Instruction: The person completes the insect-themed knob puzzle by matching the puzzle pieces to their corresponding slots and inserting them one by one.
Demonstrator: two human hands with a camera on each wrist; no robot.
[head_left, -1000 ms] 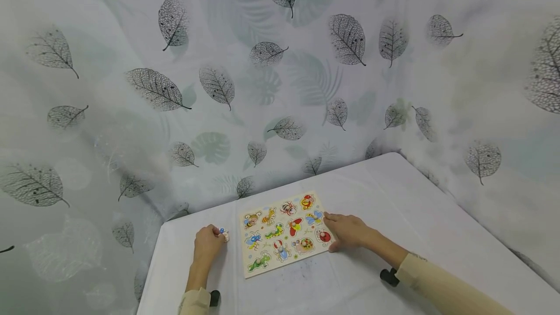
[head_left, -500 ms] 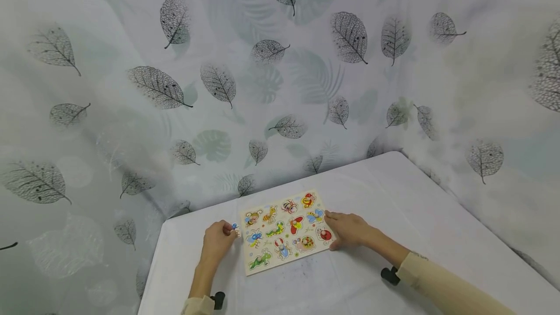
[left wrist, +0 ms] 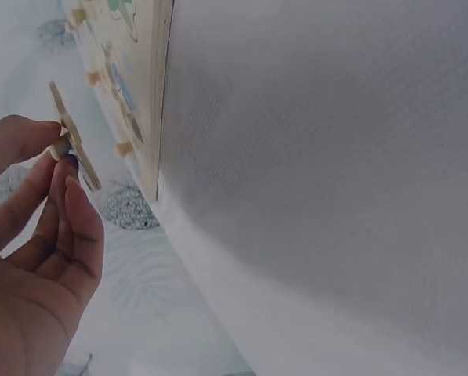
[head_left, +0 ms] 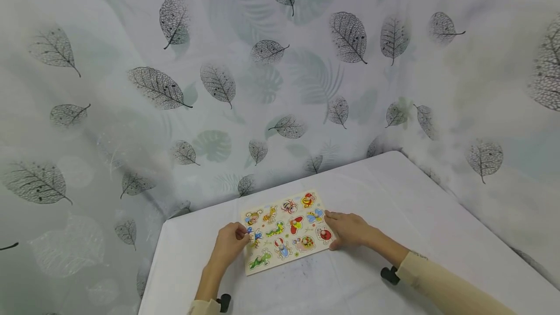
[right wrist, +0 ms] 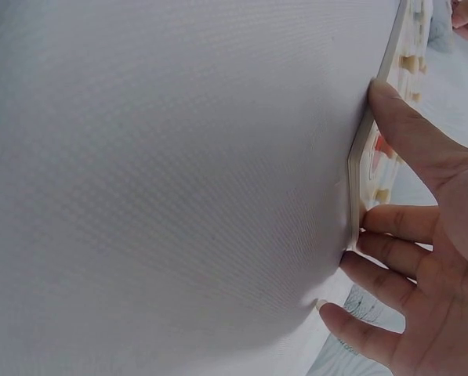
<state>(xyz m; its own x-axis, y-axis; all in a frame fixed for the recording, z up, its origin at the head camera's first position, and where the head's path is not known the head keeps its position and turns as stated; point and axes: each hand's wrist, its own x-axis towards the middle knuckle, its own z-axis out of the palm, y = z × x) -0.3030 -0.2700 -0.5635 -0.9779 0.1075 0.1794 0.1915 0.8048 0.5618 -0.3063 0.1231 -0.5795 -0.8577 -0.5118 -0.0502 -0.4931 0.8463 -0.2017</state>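
Note:
My left hand (head_left: 228,246) pinches a small flat wooden puzzle piece (left wrist: 75,141) by its knob between thumb and fingertips. In the head view the piece's blue part overlaps the left side of the peg puzzle board (head_left: 275,262). That pale wooden board lies on the table and bears several colourful insect pieces with knobs, among them a red ladybug (head_left: 324,235) and a green caterpillar (head_left: 275,229). My right hand (head_left: 350,230) rests against the board's right end. In the right wrist view its thumb and nearly straight fingers touch the board's edge (right wrist: 355,188) around the near corner.
A white cloth (head_left: 376,193) covers the table under the board. Behind and beside the table hangs a leaf-patterned curtain (head_left: 240,23). A small black wrist device (head_left: 224,302) shows at the left sleeve, another black device (head_left: 389,276) at the right.
My left hand has carried the puzzle piece rightwards from the table beside the board to over the board's left edge. The right hand stays against the board's right end.

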